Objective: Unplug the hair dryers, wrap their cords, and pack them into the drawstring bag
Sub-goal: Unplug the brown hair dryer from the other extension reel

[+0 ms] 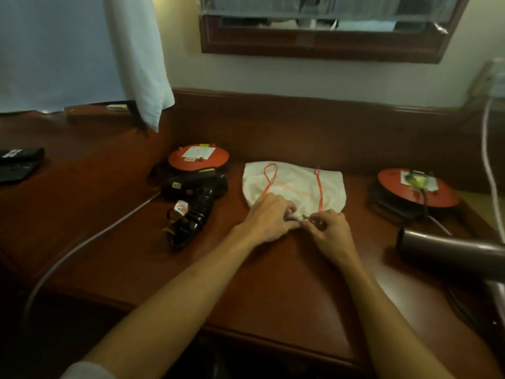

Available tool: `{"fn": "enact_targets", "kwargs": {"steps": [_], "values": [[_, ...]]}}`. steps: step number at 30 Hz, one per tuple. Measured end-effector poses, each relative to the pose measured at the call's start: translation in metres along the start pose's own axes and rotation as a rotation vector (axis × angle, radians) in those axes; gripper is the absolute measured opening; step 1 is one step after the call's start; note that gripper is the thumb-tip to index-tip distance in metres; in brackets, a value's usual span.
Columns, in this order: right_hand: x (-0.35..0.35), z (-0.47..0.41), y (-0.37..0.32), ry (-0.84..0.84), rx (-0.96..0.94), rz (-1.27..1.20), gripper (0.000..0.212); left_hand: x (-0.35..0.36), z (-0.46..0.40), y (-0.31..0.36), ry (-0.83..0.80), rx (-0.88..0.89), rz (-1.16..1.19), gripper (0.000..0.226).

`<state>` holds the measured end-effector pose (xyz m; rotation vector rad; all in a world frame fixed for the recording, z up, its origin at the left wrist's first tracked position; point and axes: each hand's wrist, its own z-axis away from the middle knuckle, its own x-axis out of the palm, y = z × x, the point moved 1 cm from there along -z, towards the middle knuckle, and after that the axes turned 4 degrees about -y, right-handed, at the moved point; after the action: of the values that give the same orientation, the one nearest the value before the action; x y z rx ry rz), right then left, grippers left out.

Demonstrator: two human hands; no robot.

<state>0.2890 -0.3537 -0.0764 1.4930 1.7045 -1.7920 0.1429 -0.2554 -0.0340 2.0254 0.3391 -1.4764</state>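
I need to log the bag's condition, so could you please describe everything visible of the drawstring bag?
The drawstring bag is white cloth with orange cords and faint orange print. It lies flat and looks empty on the wooden desk, mouth toward the person. The left hand and right hand pinch its near edge.

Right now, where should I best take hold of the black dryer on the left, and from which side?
Grip the black dryer by its handle, where the cord is wrapped, coming from above and the near side. The handle points toward you and lies flat on the desk, and the orange reel probably blocks the far side.
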Motion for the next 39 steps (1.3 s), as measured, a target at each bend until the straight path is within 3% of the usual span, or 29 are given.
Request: {"fn": "enact_targets", "kwargs": {"steps": [7, 17, 20, 26, 30, 33, 36, 39], "values": [[0.005, 0.000, 0.006, 0.031, -0.030, -0.044, 0.031, 0.053, 0.004, -0.015, 0.194, -0.041, 0.168, 0.039], [-0.001, 0.008, 0.000, 0.033, -0.049, -0.006, 0.032, 0.055, 0.003, -0.014, 0.277, -0.008, 0.160, 0.036], [-0.006, 0.012, 0.001, 0.022, -0.039, -0.138, 0.031, 0.056, 0.005, -0.012, 0.270, -0.007, 0.138, 0.039], [-0.070, 0.018, 0.017, 0.159, -0.082, -0.184, 0.028, 0.038, -0.002, 0.016, 0.336, 0.040, 0.151, 0.040], [-0.158, 0.001, 0.039, 0.258, -0.062, -0.116, 0.023, 0.025, -0.059, 0.088, 0.272, 0.174, 0.224, 0.036], [-0.205, -0.031, 0.078, 0.288, 0.068, -0.014, 0.024, 0.023, -0.117, 0.148, 0.194, 0.252, 0.385, 0.030], [-0.226, -0.063, 0.129, 0.178, 0.261, 0.089, 0.030, 0.032, -0.179, 0.194, 0.057, 0.278, 0.421, 0.027], [-0.234, -0.090, 0.167, 0.071, 0.328, 0.134, 0.035, 0.050, -0.229, 0.217, -0.084, 0.243, 0.286, 0.039]]}}
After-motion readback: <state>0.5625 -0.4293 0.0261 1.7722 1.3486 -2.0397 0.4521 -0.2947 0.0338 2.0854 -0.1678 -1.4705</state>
